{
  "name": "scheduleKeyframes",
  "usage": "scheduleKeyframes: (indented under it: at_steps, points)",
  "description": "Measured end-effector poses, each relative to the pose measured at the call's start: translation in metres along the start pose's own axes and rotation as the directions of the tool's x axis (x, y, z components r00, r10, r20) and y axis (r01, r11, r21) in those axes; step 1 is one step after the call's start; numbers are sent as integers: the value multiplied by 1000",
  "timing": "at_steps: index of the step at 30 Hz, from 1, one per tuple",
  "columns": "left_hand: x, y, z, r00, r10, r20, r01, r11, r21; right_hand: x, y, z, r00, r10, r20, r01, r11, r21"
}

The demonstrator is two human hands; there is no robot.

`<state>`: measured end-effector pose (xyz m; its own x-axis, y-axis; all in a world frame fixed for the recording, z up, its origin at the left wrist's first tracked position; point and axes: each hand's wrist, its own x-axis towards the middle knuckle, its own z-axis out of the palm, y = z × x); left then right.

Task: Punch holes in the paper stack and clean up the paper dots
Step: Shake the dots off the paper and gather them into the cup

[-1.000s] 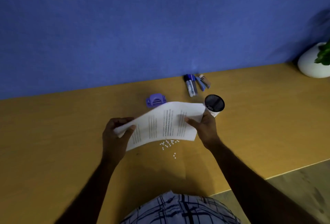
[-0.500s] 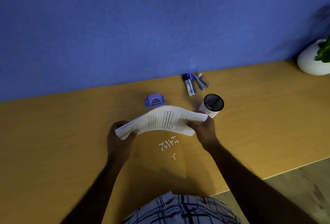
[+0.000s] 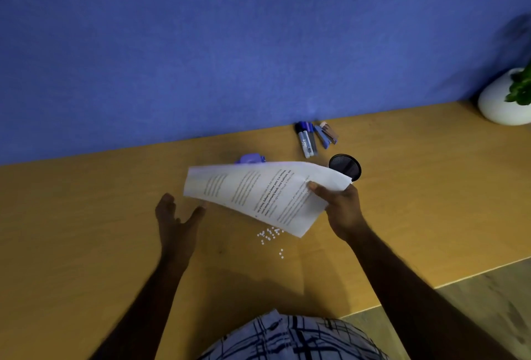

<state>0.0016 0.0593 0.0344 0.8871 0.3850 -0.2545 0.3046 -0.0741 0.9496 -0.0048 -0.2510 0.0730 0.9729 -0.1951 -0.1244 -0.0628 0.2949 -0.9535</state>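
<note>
Right hand (image 3: 342, 207), grip pinched on the paper stack (image 3: 258, 193) at its right end, holds it above the counter (image 3: 86, 230), long axis running left toward the punch (image 3: 250, 158). Paper dots (image 3: 270, 234) lie below its near corner, between both hands. The left hand (image 3: 178, 216), spread and free, looks best placed to sweep. One stack, one punch, one cup (image 3: 344, 165); the dots are too small to count.

Single head-worn view looks forward and down, close over the desk (image 3: 86, 216)
</note>
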Motion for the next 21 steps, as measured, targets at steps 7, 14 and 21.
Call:
scheduleKeyframes:
  at_steps: [7,14,21]
  points:
    - [-25,4,23,873,-55,485,179,961,-213,-13,6,8,994,79,81,-94,974,208]
    - [-22,21,27,973,12,229,46,968,-247,-17,13,6,988,120,95,-139,964,228]
    - [-20,30,9,956,180,232,-159,982,-106,-17,12,-10,987,153,49,-150,987,-64]
